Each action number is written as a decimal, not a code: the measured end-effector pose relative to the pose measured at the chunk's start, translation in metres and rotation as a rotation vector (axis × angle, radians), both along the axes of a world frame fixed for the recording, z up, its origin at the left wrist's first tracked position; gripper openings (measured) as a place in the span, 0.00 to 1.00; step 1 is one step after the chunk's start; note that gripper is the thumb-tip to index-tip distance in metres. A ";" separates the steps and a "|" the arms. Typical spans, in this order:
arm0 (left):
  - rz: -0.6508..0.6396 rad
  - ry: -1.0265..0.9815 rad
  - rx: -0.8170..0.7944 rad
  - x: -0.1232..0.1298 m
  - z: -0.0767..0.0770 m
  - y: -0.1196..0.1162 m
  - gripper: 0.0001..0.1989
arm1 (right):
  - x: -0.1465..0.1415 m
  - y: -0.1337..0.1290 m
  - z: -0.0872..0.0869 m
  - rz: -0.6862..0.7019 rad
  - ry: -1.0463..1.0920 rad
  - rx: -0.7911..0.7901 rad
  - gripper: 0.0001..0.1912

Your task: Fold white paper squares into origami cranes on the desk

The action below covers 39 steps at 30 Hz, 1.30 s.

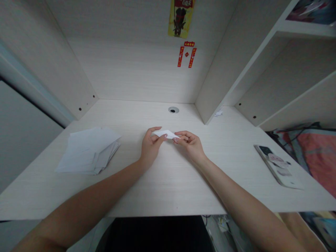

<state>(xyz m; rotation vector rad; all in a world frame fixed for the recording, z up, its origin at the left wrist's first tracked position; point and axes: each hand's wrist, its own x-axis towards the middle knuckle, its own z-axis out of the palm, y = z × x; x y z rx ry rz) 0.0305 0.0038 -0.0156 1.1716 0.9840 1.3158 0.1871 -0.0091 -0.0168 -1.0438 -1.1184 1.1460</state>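
Note:
A small piece of folded white paper is held just over the desk, between both hands. My left hand grips its left part, thumb on top and the index finger along the far edge. At the right end, my right hand pinches the paper between thumb and fingers. The paper has a slanted, pointed outline with a crease; its underside is hidden. To the left of my left hand lies a loose stack of white paper sheets, unevenly piled.
The pale desk has a back panel with a round cable hole near it. A phone in a decorated case lies at the right. A vertical divider stands behind my right hand. A reddish cloth item sits beyond the right edge.

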 end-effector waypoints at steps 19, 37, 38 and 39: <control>-0.187 0.217 0.065 0.003 -0.002 -0.007 0.27 | -0.002 0.001 -0.002 0.075 -0.068 0.011 0.15; -0.163 0.118 0.073 0.000 -0.005 0.002 0.18 | 0.003 0.000 0.002 -0.029 -0.215 0.154 0.11; -0.163 0.140 0.087 0.000 -0.005 0.002 0.18 | 0.003 0.000 0.002 -0.026 -0.205 0.148 0.11; -0.158 0.162 0.096 0.000 -0.004 0.002 0.17 | 0.003 0.000 0.002 -0.016 -0.192 0.143 0.12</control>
